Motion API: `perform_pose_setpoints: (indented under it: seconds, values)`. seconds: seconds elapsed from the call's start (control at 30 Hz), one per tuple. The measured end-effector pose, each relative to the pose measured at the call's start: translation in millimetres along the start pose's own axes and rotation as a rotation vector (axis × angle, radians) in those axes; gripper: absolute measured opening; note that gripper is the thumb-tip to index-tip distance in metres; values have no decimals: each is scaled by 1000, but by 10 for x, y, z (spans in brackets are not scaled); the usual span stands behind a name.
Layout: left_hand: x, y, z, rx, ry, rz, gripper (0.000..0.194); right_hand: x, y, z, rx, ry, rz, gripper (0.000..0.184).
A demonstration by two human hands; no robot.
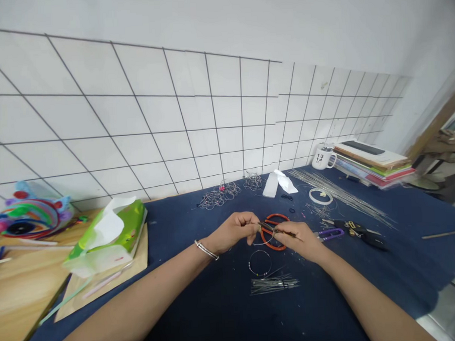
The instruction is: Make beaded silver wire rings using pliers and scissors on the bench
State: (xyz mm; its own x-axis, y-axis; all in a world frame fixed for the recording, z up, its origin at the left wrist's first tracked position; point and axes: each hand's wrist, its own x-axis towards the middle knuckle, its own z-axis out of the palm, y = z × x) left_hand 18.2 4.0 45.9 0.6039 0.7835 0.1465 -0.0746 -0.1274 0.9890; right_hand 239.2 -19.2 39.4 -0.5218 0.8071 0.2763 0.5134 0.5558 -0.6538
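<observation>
My left hand [242, 228] is closed, thumb and fingertips pinching a thin wire loop [267, 229]. On the loop's other side my right hand [300, 239] is closed too, its fingertips pressed together on the wire; a small dark piece shows along its fingers, too hidden to name. Under and behind the hands lie orange-handled scissors [278, 217], partly covered. A beaded wire ring [260, 263] lies on the dark blue cloth [203, 302] just nearer to me. Below that ring rests a bundle of short straight wires [273, 285].
Purple-handled snips [330, 234] and a bunch of keys [360, 233] lie at the right. Tangled wire rings [219, 195], a white coil [320, 196], long wires [341, 195] and a mug [322, 157] are farther back. A green tissue pack [135, 221] sits left.
</observation>
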Motion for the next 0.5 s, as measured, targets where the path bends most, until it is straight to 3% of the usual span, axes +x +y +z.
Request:
perform_pose_setpoints:
  seconds: [0.13, 0.5]
  values:
    - [10, -64, 20, -150, 24, -13, 16, 2, 25, 33, -144, 128, -72, 18]
    - [0, -79, 38, -329, -54, -100, 16, -16, 44, 13, -341, 141, -205, 17]
